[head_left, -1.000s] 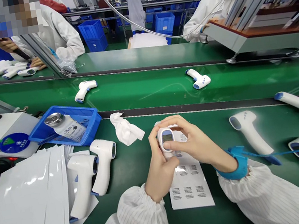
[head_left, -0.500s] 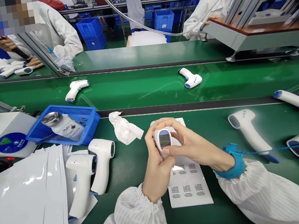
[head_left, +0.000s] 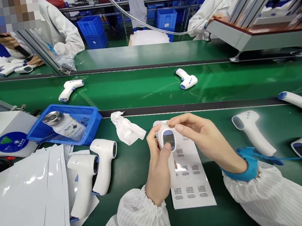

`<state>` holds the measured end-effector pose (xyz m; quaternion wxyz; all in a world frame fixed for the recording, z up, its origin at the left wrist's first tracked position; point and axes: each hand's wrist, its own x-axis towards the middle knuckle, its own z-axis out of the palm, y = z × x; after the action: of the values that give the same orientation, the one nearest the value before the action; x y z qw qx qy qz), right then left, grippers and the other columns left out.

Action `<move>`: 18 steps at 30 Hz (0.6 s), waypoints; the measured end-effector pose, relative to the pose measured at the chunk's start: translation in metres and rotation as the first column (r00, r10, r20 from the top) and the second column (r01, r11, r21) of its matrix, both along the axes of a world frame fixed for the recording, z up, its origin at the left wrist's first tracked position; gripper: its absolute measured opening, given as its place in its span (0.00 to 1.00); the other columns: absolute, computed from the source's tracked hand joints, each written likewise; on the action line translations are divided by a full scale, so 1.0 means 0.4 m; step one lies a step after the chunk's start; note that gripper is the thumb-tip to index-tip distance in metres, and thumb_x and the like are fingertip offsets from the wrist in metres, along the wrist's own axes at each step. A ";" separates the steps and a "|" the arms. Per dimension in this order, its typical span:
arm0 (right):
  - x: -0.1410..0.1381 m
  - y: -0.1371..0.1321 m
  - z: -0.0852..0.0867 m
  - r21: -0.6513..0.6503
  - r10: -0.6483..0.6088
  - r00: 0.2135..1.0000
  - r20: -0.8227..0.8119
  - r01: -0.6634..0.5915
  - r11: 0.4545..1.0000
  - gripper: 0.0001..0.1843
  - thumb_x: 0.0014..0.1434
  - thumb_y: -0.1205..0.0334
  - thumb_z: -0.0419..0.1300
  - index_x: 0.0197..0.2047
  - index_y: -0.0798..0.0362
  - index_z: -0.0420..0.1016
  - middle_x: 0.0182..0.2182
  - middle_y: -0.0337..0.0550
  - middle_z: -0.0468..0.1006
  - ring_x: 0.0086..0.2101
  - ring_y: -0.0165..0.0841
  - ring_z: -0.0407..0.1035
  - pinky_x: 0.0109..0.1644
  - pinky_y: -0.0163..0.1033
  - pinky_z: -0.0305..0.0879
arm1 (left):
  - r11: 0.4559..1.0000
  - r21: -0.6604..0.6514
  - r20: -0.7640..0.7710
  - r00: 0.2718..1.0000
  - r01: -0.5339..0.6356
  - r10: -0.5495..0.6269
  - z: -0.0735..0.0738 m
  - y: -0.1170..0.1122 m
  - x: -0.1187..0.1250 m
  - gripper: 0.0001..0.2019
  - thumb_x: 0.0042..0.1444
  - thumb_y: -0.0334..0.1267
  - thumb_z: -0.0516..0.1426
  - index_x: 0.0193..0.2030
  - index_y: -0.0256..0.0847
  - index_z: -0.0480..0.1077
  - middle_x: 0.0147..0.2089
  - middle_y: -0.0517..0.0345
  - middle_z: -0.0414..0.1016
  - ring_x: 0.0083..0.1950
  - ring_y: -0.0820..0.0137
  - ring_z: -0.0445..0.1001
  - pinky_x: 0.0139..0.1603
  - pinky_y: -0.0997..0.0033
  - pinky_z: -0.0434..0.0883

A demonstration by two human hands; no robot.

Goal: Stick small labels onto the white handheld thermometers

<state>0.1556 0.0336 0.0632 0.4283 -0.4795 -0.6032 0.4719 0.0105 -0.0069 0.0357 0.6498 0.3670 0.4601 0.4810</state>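
Observation:
In the middle, my left hand (head_left: 158, 161) is wrapped round a white infrared thermometer (head_left: 159, 136), its display facing me and my thumb at the screen's lower edge. My right hand (head_left: 200, 132) is at the thermometer's upper right side, thumb and fingers brought together as in a pinch; anything between them is too small to make out. Beneath lies a sheet of printed labels (head_left: 193, 194), partly covered by the thermometer and my left hand. A blue wrist strap (head_left: 241, 167) with a cord circles my right wrist.
Two thermometers (head_left: 104, 162) lie left beside white sheets (head_left: 20, 210). A blue tray (head_left: 94, 127) holds a metal-capped bottle (head_left: 68, 126); a crumpled tissue (head_left: 127, 128) lies nearby. More thermometers (head_left: 253, 131) lie right. A green conveyor belt (head_left: 130, 87) carries two others. Co-workers sit opposite.
My right thumb has left the display, and the right hand has shifted right to the thermometer's upper side. My left thumb now touches the screen's edge. The thermometers on the belt have moved left.

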 end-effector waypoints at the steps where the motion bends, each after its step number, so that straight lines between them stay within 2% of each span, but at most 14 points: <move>1: -0.001 -0.001 0.000 0.016 -0.041 0.999 0.026 0.041 0.999 0.06 0.61 0.55 0.63 0.39 0.48 0.77 0.43 0.42 0.80 0.45 0.38 0.75 0.50 0.46 0.71 | 1.000 -0.006 -0.024 1.000 -0.008 0.008 0.000 -0.001 0.000 0.22 0.65 0.45 0.50 0.65 0.55 0.54 0.57 0.52 0.66 0.39 0.66 0.72 0.38 0.63 0.73; 4: -0.009 -0.005 0.004 0.143 -0.126 0.977 0.173 0.101 0.984 0.06 0.57 0.58 0.66 0.30 0.48 0.76 0.40 0.43 0.79 0.43 0.39 0.74 0.48 0.45 0.71 | 1.000 0.002 -0.107 0.994 -0.018 0.018 -0.001 -0.005 0.000 0.20 0.67 0.44 0.49 0.65 0.59 0.53 0.59 0.55 0.63 0.35 0.72 0.69 0.38 0.65 0.72; 8: -0.019 -0.011 0.019 0.224 -0.112 0.966 0.231 0.059 0.973 0.08 0.58 0.63 0.64 0.27 0.48 0.74 0.35 0.41 0.78 0.39 0.37 0.73 0.46 0.44 0.70 | 0.998 0.067 -0.171 0.985 -0.015 0.026 -0.002 -0.009 0.002 0.19 0.68 0.41 0.48 0.65 0.58 0.52 0.47 0.60 0.66 0.33 0.73 0.65 0.41 0.67 0.69; 10: -0.022 -0.018 0.026 0.217 -0.077 0.974 0.214 0.029 0.976 0.08 0.58 0.65 0.63 0.27 0.48 0.72 0.32 0.39 0.78 0.36 0.35 0.73 0.44 0.42 0.70 | 0.995 0.101 -0.182 0.983 -0.008 0.026 -0.001 -0.009 0.004 0.19 0.69 0.42 0.47 0.65 0.57 0.52 0.44 0.61 0.67 0.34 0.73 0.66 0.43 0.67 0.69; 14: -0.024 -0.036 0.029 0.143 -0.062 0.974 0.218 0.031 0.989 0.06 0.61 0.62 0.63 0.32 0.49 0.69 0.28 0.36 0.77 0.29 0.31 0.73 0.34 0.38 0.70 | 0.993 0.119 -0.165 0.986 0.001 0.019 -0.001 -0.005 0.004 0.19 0.69 0.44 0.47 0.65 0.54 0.51 0.49 0.58 0.68 0.37 0.73 0.70 0.48 0.66 0.70; 18: -0.019 -0.037 0.025 0.087 -0.004 0.965 0.261 -0.019 0.996 0.13 0.57 0.64 0.66 0.43 0.47 0.67 0.32 0.36 0.77 0.33 0.32 0.73 0.38 0.39 0.70 | 0.994 0.106 -0.124 0.992 -0.002 0.016 -0.009 -0.001 0.002 0.22 0.68 0.43 0.50 0.66 0.56 0.50 0.56 0.56 0.65 0.48 0.69 0.71 0.56 0.62 0.68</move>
<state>0.1479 0.0188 0.0732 0.3642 -0.5156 -0.6767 0.3788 0.0113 -0.0072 0.0322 0.5974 0.4280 0.4755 0.4836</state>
